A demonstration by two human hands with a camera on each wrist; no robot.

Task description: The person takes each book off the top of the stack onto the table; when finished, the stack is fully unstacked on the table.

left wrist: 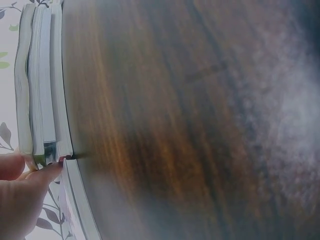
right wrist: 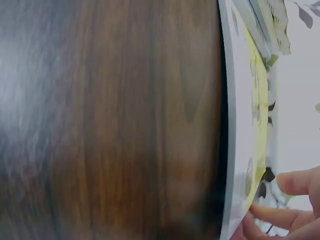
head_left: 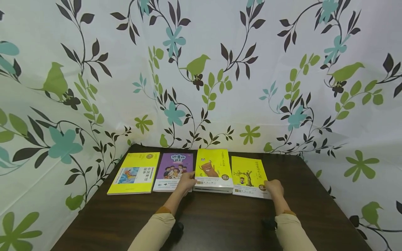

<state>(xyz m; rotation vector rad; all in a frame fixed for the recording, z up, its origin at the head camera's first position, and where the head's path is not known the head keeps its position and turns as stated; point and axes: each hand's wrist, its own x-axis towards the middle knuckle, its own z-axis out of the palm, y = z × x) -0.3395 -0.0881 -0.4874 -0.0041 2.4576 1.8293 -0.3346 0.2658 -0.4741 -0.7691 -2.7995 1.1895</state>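
In the head view a stack of books [head_left: 213,165] stands mid-table, a yellow cover with a brown bear on top. My left hand [head_left: 187,182] is at its left front corner; the left wrist view shows the thumb and a finger gripping the end of the stacked books [left wrist: 42,90]. To the right lies a yellow book with a tree [head_left: 249,177], slightly turned. My right hand [head_left: 274,188] touches its right edge. In the right wrist view, fingertips [right wrist: 275,215] meet the corner of that book [right wrist: 240,125], while the thumb stands apart from the cover.
A purple book [head_left: 174,167] lies just left of the stack, beside the left hand. Further left is another yellow book [head_left: 136,172] with a blue picture. All lie along the back of the dark wooden table [head_left: 220,219], before a patterned cloth [head_left: 216,129].
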